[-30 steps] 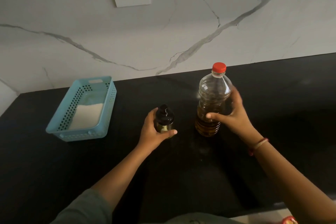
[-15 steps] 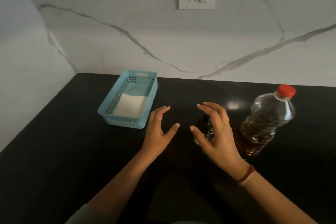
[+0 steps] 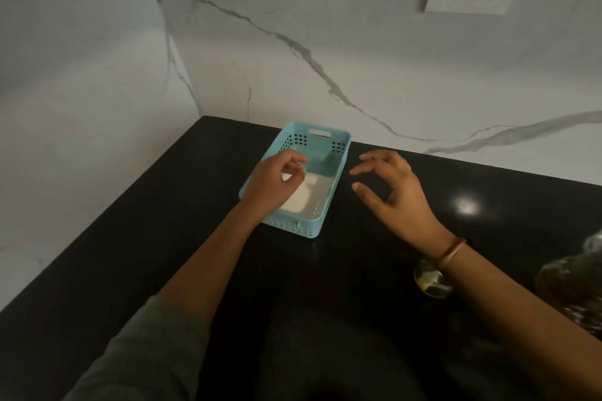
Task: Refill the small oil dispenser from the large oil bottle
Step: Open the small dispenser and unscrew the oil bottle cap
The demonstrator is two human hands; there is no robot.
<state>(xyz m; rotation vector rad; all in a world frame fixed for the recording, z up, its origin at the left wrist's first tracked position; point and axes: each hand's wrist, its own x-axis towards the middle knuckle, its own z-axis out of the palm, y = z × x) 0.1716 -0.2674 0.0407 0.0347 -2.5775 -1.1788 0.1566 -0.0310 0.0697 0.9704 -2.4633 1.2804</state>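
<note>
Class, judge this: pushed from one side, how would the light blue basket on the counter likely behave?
The basket probably weighs little: its walls are thin, perforated plastic, and it holds a flat white item. It would likely slide rather than tip, being low and broad on the glossy counter.

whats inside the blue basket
A flat white item lies on the floor of the blue basket. The left hand reaches in over it, hiding part of it; anything beneath the hand cannot be seen.
</note>
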